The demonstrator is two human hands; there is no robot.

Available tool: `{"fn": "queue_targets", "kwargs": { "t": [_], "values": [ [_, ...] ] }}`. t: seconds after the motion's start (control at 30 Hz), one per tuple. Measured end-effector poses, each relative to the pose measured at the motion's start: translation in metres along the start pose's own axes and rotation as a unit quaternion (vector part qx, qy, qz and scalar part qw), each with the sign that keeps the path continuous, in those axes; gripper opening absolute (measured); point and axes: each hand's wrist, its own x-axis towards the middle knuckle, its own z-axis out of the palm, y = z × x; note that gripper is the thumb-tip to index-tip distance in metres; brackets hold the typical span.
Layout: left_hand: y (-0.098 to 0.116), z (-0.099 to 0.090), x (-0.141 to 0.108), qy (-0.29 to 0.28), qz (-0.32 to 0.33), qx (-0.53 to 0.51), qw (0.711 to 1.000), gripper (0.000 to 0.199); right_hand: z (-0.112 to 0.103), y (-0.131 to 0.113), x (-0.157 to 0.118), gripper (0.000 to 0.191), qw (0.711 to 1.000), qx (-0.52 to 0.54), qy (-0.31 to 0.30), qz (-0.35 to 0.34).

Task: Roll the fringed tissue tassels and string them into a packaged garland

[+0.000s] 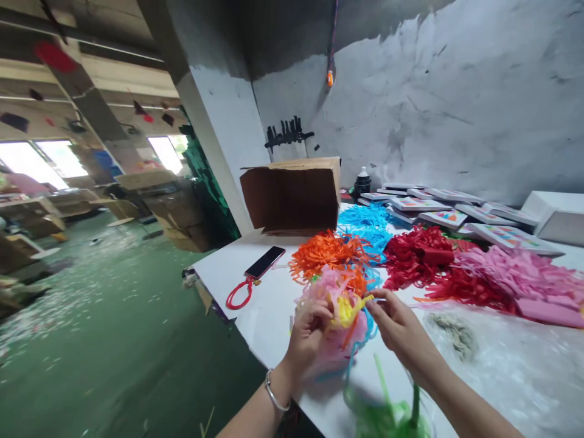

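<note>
My left hand (306, 333), with a silver bangle on the wrist, is closed round a bunch of fringed tissue paper (335, 286) in pink and white. The thumb and fingertips of my right hand (393, 316) pinch the end of a yellow paper strip (354, 309) at the bunch's right side. Pink paper hangs below the left hand, partly hidden by it. Just beyond lies a heap of orange fringed paper (331, 252). Blue fringe (365, 222) lies behind it. Red fringe (417, 255) and pink fringe (506, 271) spread to the right. Blurred green strips (387, 417) are nearest me.
An open cardboard box (292, 198) stands at the table's back left, with a phone (264, 261) on a red strap (239, 295) before it. Flat printed boxes (444, 218) pile up by the wall. Clear plastic (515, 371) lies right. The table's left edge drops to a green floor (128, 316).
</note>
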Motion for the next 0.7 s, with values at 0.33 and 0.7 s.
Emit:
{"fn": "queue_targets", "kwargs": {
  "t": [0.33, 0.7],
  "values": [
    [-0.01, -0.052, 0.025, 0.048, 0.003, 0.223, 0.974, 0.019, -0.076, -0.011, -0.009, 0.034, 0.967, -0.08, 0.241, -0.036],
    [0.118, 0.064, -0.036, -0.23, 0.161, 0.128, 0.951, 0.045, -0.071, -0.05, -0.111, 0.027, 0.999, 0.016, 0.036, -0.012]
  ]
}}
